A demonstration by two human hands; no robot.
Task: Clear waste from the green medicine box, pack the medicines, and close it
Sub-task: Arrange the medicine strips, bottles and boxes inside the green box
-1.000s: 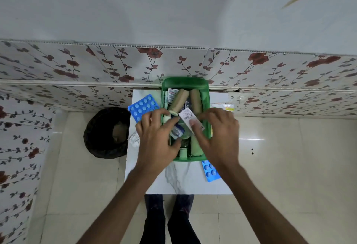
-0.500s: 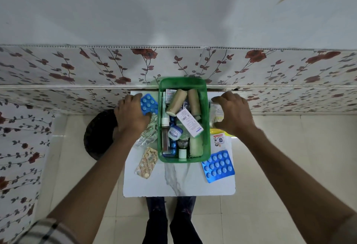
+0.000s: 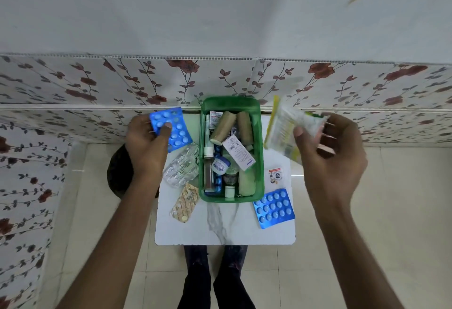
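The green medicine box [image 3: 260, 152] stands open at the back of a small white marble table [image 3: 225, 230], filled with bandage rolls, a white carton, a small jar and bottles. My left hand [image 3: 146, 152] holds a blue blister pack [image 3: 175, 125] lifted left of the box. My right hand [image 3: 330, 159] holds a clear yellow-edged packet [image 3: 283, 128] raised to the right of the box.
On the table lie a clear empty blister strip [image 3: 182, 167], a tan tablet strip [image 3: 184, 203], a small printed sachet [image 3: 276, 175] and a second blue blister pack [image 3: 274, 207]. A dark waste bin [image 3: 117, 174] stands on the floor left of the table, under my left arm.
Both hands left the box, went out to its sides, and picked things up: the left lifted the blue blister pack, the right raised the clear packet off the table.
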